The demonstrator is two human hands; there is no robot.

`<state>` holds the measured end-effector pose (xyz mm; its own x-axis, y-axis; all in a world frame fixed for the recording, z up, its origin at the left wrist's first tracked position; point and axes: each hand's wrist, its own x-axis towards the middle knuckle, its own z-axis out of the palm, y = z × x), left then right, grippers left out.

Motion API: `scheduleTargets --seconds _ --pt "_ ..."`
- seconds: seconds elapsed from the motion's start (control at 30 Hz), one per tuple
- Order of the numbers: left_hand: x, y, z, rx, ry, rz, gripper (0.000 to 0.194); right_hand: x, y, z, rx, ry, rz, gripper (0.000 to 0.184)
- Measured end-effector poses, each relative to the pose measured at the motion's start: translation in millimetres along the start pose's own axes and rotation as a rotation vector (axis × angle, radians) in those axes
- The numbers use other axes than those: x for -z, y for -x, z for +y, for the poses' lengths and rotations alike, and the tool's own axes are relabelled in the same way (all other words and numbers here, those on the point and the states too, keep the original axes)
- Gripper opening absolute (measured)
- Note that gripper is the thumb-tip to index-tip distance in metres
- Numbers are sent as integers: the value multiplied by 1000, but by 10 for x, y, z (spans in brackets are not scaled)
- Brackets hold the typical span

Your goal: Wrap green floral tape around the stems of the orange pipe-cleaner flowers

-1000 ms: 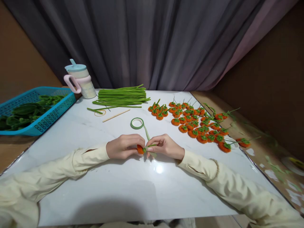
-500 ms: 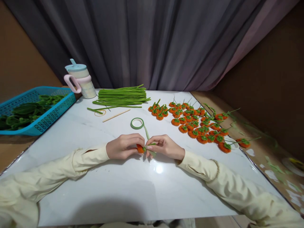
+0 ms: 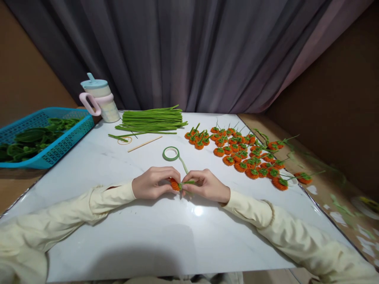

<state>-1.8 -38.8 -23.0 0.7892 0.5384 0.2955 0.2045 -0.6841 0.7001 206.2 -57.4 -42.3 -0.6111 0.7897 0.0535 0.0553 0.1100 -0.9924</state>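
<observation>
Between the fingers of my left hand (image 3: 155,183) is a small orange pipe-cleaner pumpkin (image 3: 174,184) with a green top, its stem pointing right. My right hand (image 3: 205,184) pinches the green tape (image 3: 183,165) at that stem; the fingers partly hide where tape and stem meet. The tape runs up to its roll (image 3: 171,154), which lies flat on the table just beyond my hands. To the right, many similar orange pumpkins (image 3: 240,167) with green stems and thin wires sit in rows.
A bundle of green pipe cleaners (image 3: 152,120) lies at the back, with a wooden stick (image 3: 145,144) and a rubber band (image 3: 124,140) before it. A tumbler (image 3: 102,100) stands back left beside a blue basket (image 3: 66,144) of green leaf pieces. Scraps litter the surface beyond the right edge.
My right-hand fingers have shifted slightly and closed in around the stem, and the tape there has turned. My left hand keeps its hold on the pumpkin, nearly still.
</observation>
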Motion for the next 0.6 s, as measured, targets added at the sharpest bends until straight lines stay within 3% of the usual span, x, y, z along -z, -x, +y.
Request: scheduleTargets --seconds 0.27,0.4,0.6 --pt "9 -19 38 -4 15 -32 10 2 40 56 337 608 112 18" --pt "20 -22 40 24 61 -39 10 11 48 87 576 822 58 24" --pt "14 -35 -8 305 439 -67 17 11 43 53 995 1289 70 16"
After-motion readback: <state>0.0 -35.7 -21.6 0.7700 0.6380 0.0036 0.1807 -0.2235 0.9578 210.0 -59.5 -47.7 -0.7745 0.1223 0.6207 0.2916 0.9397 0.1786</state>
